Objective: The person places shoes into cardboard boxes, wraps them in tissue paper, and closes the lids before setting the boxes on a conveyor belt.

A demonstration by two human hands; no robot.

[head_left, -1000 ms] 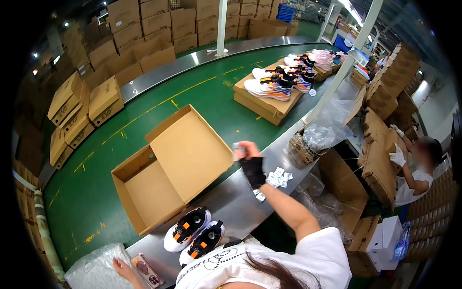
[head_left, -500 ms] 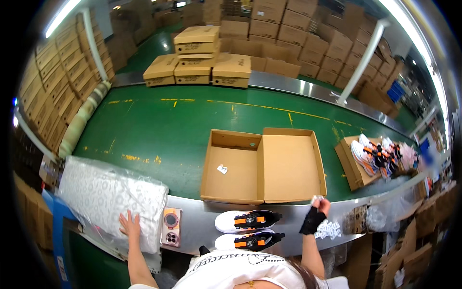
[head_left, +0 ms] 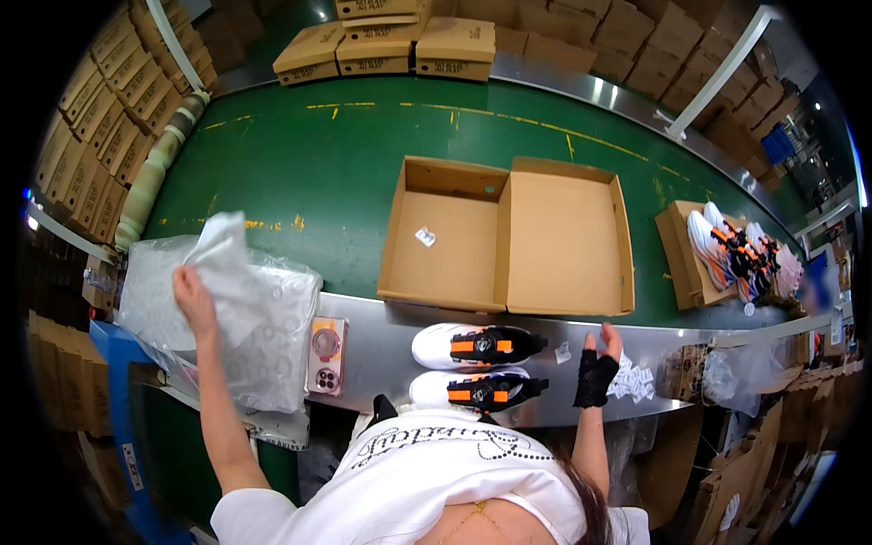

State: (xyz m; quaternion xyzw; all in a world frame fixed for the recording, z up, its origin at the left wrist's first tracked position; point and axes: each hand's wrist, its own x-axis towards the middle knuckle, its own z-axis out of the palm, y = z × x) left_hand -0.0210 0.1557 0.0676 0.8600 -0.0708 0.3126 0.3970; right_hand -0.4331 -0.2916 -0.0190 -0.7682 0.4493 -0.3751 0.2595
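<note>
My left hand point(head_left: 192, 298) pinches a sheet of thin white tissue paper point(head_left: 222, 263) and holds one part of it up above a stack of patterned paper in clear plastic point(head_left: 272, 363). My right hand point(head_left: 599, 363), in a black fingerless glove, has its fingers apart and holds nothing. Beside it on the metal ledge lie a small white packet point(head_left: 563, 351) and a heap of similar packets point(head_left: 631, 380). A pair of white, black and orange sneakers point(head_left: 479, 346) rests between my hands. Beyond them an open cardboard shoe box point(head_left: 454, 263) contains one small packet point(head_left: 425, 236).
A phone in a pinkish case point(head_left: 327, 356) lies by the paper stack. At right, several sneakers point(head_left: 727, 250) sit on a cardboard box point(head_left: 683, 259). Closed shoe boxes point(head_left: 454, 50) line the green table's far edge; more stacked boxes point(head_left: 109, 118) stand at left.
My left hand has lifted a tissue sheet from the stack, moving left and away from me. My right hand has let go of a small packet, now beside the sneakers. The view has tilted down.
</note>
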